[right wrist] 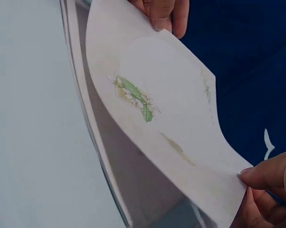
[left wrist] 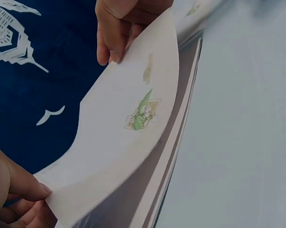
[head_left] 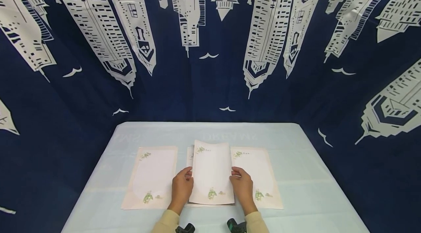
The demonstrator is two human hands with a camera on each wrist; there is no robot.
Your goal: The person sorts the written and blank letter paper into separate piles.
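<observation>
A pale pink sheet of letter paper (head_left: 212, 171) with green plant prints is held up over the middle of the table. My left hand (head_left: 182, 187) pinches its left edge between thumb and fingers. On the opposite edge, my right hand (head_left: 242, 187) pinches the paper the same way. Both wrist views show the held sheet (left wrist: 128, 118) bowed and lifted off the paper beneath (right wrist: 128, 175). Part of that lower paper peeks out at the left in the head view; the held sheet hides most of it.
Similar printed paper lies flat on each side: a left sheet (head_left: 154, 174) and a right sheet (head_left: 260, 174). All of it is on a table (head_left: 296, 203) with a pale cloth. Behind hangs a dark blue curtain (head_left: 164, 94) with white buildings.
</observation>
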